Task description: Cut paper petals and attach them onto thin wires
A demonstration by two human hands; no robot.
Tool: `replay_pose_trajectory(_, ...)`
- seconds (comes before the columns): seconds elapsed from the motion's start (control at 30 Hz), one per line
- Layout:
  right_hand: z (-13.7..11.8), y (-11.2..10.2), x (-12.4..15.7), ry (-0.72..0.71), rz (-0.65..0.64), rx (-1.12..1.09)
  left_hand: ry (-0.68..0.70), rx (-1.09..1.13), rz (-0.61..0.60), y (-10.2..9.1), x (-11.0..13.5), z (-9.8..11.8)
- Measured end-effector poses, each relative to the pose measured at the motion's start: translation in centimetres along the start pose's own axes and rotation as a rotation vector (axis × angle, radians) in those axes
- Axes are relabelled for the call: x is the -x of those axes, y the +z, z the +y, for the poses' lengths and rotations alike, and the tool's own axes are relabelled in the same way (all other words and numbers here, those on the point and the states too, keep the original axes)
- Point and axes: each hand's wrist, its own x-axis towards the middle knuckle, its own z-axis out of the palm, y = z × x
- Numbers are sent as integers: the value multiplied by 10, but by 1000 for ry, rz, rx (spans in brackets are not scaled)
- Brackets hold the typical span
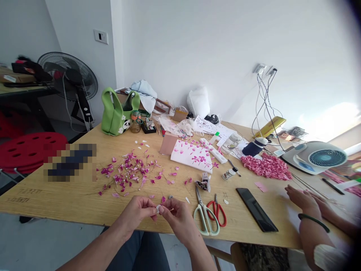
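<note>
Your left hand [137, 213] and your right hand [177, 219] meet just inside the near edge of the wooden table [56, 199], both curled inward, and pinch a small white piece [157, 209] between their fingertips, held just above the tabletop. Your fingers cover most of it, so you can't clearly see its shape or either end. Its long axis seems to run roughly side to side between your hands, but that is hard to confirm, and at this size it is impossible to say which way it points. Just ahead of your right hand lie a small grey bead [170, 197] and a loose magenta petal [163, 199]. Farther ahead on your left, more pink and magenta petals [126, 173] lie scattered across the wood, while a pixelated patch [70, 162] hides whatever lies beyond them. To your right, white-handled scissors [205, 215] sit beside smaller red-handled scissors [217, 211], both well clear of your hands. Past them lies a black phone [256, 209]. At the right edge, another person's hands [303, 198] rest on the table with the fingers toward you and the thumbs out of clear view, a dark bangle [313, 222] around one wrist.
</note>
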Motion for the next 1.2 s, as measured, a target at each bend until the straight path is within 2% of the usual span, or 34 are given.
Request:
replay_pose_trajectory(0.13, -5, 7, -3, 5, 31, -43, 31, -21, 37, 5, 1, 2)
replay_pose_trajectory(0.27, -6, 9, -2, -52, 96, 37, 58, -21, 54, 7, 2, 0)
replay_pose_trajectory(0.5, -5, 8, 1, -99, 141, 65, 63, -46, -12, 4, 1, 1)
replay_pose_trajectory(0.63, 3, 6, -2, -66, 119, -4, -12, 131, -88, 1, 1, 4)
replay_pose_trajectory(0.77, 6, 6, -4, -19, 104, -67, -69, 262, -93, -2, 0, 2)
replay_pose_trajectory(0.97, 5, 8, -7, 17, 87, -169, -19, 112, -65, 1, -1, -5)
replay_pose_trajectory(1.2, 8, 9, -6, 27, 83, -268, 104, 31, 1, 5, -4, -4)
